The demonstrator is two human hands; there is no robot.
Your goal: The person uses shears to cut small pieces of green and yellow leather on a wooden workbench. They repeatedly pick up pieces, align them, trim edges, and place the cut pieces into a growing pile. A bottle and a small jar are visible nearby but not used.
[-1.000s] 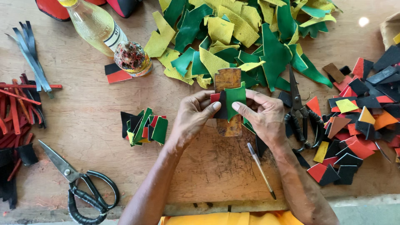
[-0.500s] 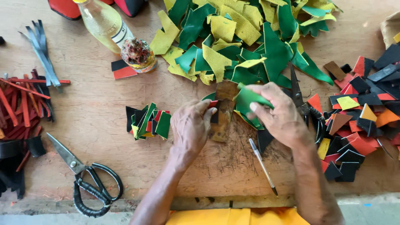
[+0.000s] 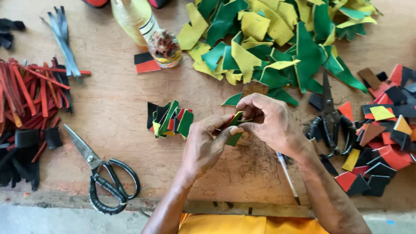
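Both my hands meet over the middle of the wooden table (image 3: 112,108). My left hand (image 3: 203,145) and my right hand (image 3: 271,123) pinch a small folded green leather piece (image 3: 236,130) with a bit of red and yellow showing. A brown wooden block (image 3: 255,88) lies just beyond my right fingers, partly hidden. To the left of my left hand sits a small stack of folded green, red, black and yellow pieces (image 3: 170,120).
A heap of green and yellow leather scraps (image 3: 277,43) fills the far middle. Red, black and orange pieces (image 3: 381,138) lie at right beside black shears (image 3: 330,117). Scissors (image 3: 102,173) lie front left, red strips (image 3: 30,93) far left, a glue bottle (image 3: 145,26) behind, a pen (image 3: 287,177) by my right wrist.
My hands have drawn together and lifted the green piece off the wooden block; the piece is now folded small between my fingertips. The view has shifted slightly.
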